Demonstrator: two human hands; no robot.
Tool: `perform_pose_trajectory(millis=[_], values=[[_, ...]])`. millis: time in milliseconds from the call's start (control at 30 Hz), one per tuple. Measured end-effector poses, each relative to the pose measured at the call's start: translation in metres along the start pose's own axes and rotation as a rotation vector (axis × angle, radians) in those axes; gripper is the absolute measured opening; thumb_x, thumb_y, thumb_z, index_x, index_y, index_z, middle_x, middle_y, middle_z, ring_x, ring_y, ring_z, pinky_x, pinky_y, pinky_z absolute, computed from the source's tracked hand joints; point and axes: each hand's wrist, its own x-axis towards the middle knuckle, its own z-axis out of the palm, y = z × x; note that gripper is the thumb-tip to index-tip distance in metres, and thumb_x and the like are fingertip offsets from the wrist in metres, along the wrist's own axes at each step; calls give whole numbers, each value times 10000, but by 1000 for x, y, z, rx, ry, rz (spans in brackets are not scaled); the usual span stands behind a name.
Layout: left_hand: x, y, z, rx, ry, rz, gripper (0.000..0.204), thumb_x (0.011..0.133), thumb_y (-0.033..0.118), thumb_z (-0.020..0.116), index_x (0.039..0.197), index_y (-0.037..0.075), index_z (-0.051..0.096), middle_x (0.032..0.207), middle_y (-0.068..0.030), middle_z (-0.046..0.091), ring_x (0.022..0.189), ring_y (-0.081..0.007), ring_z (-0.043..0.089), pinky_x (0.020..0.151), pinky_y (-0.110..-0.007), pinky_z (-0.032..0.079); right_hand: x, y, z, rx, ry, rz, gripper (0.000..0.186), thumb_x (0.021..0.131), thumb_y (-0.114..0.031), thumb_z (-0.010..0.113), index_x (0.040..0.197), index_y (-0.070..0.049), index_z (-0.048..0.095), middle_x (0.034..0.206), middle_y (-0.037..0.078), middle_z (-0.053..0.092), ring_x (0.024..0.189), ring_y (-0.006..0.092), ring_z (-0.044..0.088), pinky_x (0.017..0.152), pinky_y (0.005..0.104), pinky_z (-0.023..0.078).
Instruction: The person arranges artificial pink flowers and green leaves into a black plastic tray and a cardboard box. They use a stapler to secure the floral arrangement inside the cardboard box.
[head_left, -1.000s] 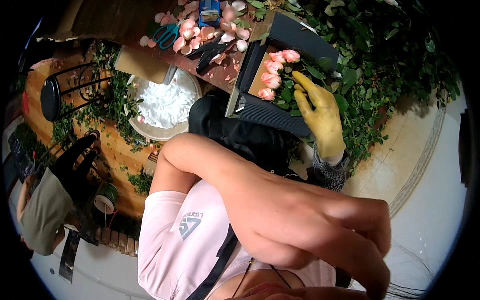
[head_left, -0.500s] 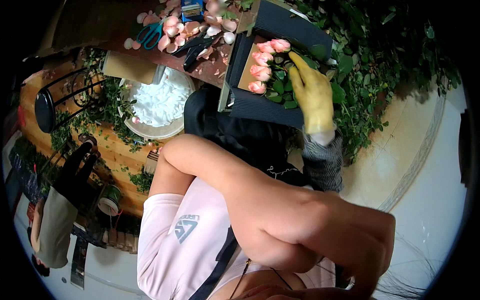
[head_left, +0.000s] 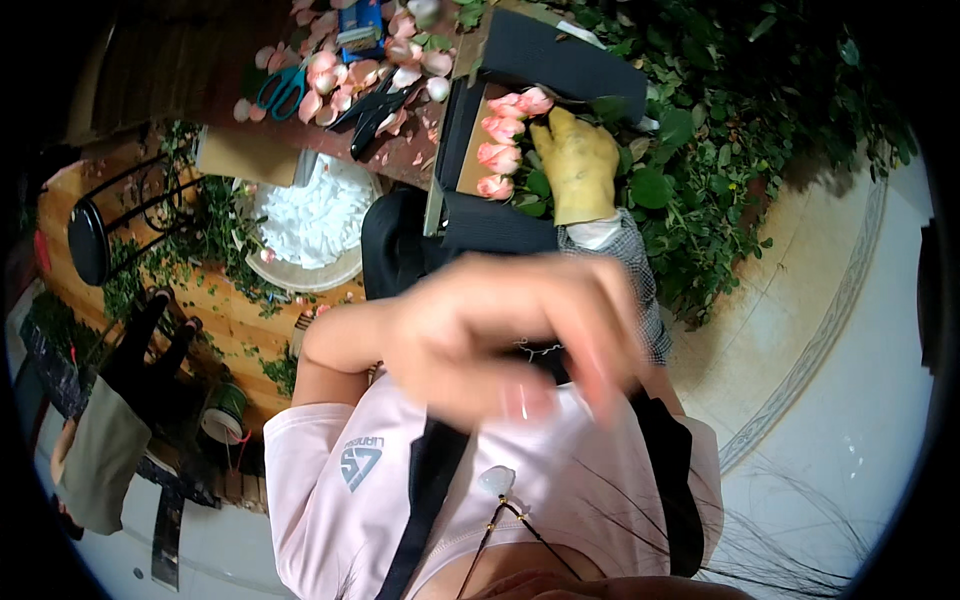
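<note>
My left hand, bare, hangs in front of my chest and is smeared by motion. Its fingers look curled, and no object shows in them. My right hand wears a yellow glove. Its fingers bend down over the stems and leaves just behind a row of pink roses, and their tips are partly hidden. The roses lie with their heads to the left on brown cardboard, between flaps of dark ribbed wrapping board.
Teal-handled scissors, a black-handled tool and loose petals cover the red table. Below stands a round tub of white pieces. Cut greenery heaps up right. A black stool and another person are at left.
My left hand has swung from low right, near the camera, to the left and up, over my chest. My gloved right hand has moved left, its stretched fingers now bent behind the roses.
</note>
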Motion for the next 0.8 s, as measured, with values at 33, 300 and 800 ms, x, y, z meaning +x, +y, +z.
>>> perform_pose_trajectory(millis=[33, 300, 800], values=[[-13, -2, -21, -17, 83, -89, 263, 1039, 265, 521, 911, 44, 582, 831, -105, 618, 726, -201, 578, 674, -319, 477, -4, 5, 3, 59, 91, -6, 244, 855, -347, 695, 816, -111, 653, 712, 119, 694, 631, 347, 665, 645, 462, 519], [-57, -44, -116, 771, 793, -292, 192, 993, 93, 622, 1153, -12, 607, 1037, -70, 661, 947, -129, 638, 868, -284, 504, -27, 12, -48, 560, 224, 109, 174, 835, -176, 728, 983, -83, 727, 700, 142, 668, 679, 360, 652, 646, 463, 498], [-2, -88, -103, 1326, 471, -81, 324, 813, 67, 795, 1120, 45, 690, 1038, -101, 672, 865, -223, 700, 638, -300, 561, -32, 19, -64, 682, 39, 147, 289, 843, -141, 689, 1126, -83, 705, 815, 172, 689, 756, 381, 654, 711, 464, 518]])
